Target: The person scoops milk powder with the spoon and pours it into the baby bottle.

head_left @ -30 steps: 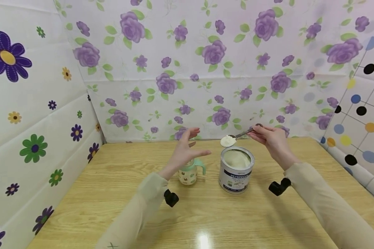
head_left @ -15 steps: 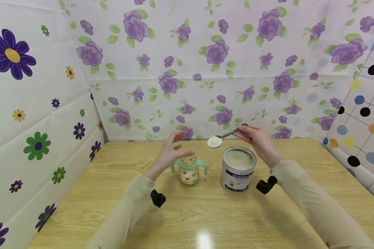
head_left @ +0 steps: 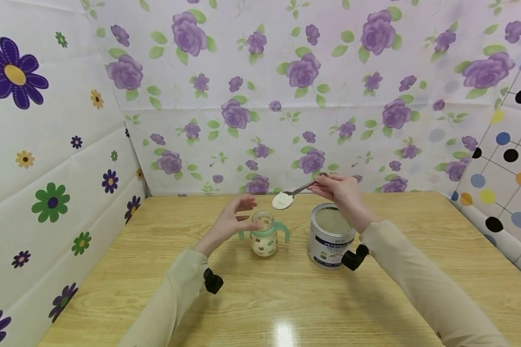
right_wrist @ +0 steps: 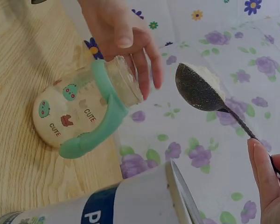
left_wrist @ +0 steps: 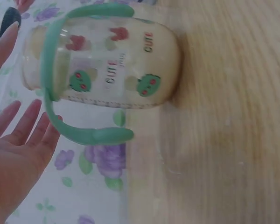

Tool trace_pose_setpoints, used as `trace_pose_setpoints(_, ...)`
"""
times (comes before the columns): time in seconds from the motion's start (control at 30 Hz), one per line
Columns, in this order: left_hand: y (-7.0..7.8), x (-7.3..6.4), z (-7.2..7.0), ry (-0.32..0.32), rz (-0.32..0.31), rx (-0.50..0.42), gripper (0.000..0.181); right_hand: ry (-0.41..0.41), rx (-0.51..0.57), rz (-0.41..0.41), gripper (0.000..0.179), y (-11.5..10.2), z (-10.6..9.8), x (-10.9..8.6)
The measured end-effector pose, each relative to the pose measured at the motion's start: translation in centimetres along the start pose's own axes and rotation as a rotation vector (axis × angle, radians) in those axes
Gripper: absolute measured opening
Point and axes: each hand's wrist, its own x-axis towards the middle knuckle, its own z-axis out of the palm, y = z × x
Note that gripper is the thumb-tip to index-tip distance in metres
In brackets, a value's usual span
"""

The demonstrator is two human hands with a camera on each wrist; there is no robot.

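Moved leftward from over an open can (head_left: pixel 327 246) a second ago, a spoon (right_wrist: pixel 198 93) heaped with white powder (head_left: pixel 282 200) now hangs just above and to the right of the mouth of a bottle (head_left: pixel 264 244).

The right hand (head_left: pixel 343 193) pinches the spoon's handle; the left hand (head_left: pixel 229 221), fingers parted and thumb spread wide, is just beside the bottle's neck, though whether it touches cannot be told. The bottle, upright on a wooden table (head_left: pixel 260 299), bears the word "CUTE"; in the head view, the left hand partly hides one green handle. The can's label reads "PETSPECI," its ending hard to make out, smaller lines too blurred to read. The right hand covers part of the can's rim; the right wrist view cuts the can off. Behind hangs a purple-flowered cloth (head_left: pixel 269 130).
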Motion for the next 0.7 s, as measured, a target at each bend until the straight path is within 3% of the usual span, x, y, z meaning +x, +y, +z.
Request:
trace_pose_setpoints(0.3,-1.8,-0.1,0.0,-0.054,-0.044,0.003,0.067,0.006,-0.068,-0.018,0.009,0.9,1.1,0.6)
trace_pose_setpoints(0.7,-1.8,0.2,0.5,-0.108,-0.055,0.055,0.063,0.033,-0.182,-0.049,0.03,2.1,2.1,1.2)
